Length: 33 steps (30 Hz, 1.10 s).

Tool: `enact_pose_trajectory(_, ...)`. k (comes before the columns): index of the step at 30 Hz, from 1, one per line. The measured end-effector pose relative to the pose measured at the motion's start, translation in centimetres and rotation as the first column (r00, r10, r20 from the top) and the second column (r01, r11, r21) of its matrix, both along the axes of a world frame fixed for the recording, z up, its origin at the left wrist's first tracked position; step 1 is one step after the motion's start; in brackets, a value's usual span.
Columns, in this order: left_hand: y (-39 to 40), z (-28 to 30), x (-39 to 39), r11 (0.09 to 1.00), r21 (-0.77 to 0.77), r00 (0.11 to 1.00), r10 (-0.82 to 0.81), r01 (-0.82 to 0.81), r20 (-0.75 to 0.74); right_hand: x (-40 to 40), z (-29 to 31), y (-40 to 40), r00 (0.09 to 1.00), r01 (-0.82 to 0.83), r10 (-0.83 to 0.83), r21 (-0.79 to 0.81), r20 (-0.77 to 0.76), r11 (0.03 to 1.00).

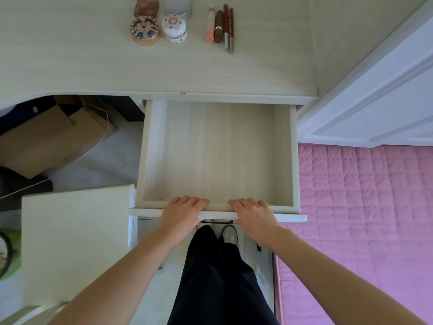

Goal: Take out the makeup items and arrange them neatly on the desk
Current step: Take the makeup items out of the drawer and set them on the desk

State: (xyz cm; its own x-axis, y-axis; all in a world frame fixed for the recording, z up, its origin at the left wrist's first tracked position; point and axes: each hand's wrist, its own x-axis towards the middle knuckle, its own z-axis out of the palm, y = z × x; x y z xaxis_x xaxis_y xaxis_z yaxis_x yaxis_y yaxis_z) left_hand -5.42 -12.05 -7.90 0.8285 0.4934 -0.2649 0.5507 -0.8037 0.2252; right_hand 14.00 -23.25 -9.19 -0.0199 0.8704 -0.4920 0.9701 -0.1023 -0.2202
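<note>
Both hands rest on the front edge of the pulled-out drawer [218, 151], at about 6 o'clock of its bare wooden floor. The left hand [181, 213] lies with fingers curled over the front panel [290, 217], fingertips reaching inside; the right hand [254, 214] does likewise just beside it, the 2 apart with a gap between them. Each grips the panel's top edge.

The makeup items sit on the bench [93, 62] at 12 o'clock, well apart from the drawer. A round patterned compact [144, 30] lies beside a white domed trinket pot [174, 28], with a brown box [146, 7] and a pale round lid [177, 4] behind them. To their 3 o'clock, 4 slim sticks lie side by side: a pink tube [210, 25], a brown lipstick [218, 26] and 2 brown pencils [228, 29].

A pink quilted bed [365, 219] lies at 3 o'clock, cardboard boxes [54, 134] at 9 o'clock under the bench.
</note>
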Motion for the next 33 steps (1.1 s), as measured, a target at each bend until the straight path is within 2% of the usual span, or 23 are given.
enact_pose_trajectory(3,0.8,0.2,0.3,1.0,0.025,1.0,0.0,0.0,0.005,0.4,0.1,0.6,1.0,0.003,-0.003,0.016,0.001,1.0)
enact_pose_trajectory(10,4.3,0.2,2.5,0.998,-0.036,0.998,0.044,-0.045,-0.046,2.5,0.6,4.2,1.0,0.017,-0.018,0.049,0.017,0.999)
enact_pose_trajectory(27,12.3,-1.4,6.9,0.998,0.06,0.999,0.027,-0.024,-0.045,6.7,0.7,12.0,0.994,0.065,-0.072,0.083,0.085,0.994)
enact_pose_trajectory(33,14.5,-1.5,8.2,0.996,0.082,1.0,0.021,-0.019,-0.023,7.9,0.9,14.2,0.989,0.125,-0.131,0.087,0.062,0.988)
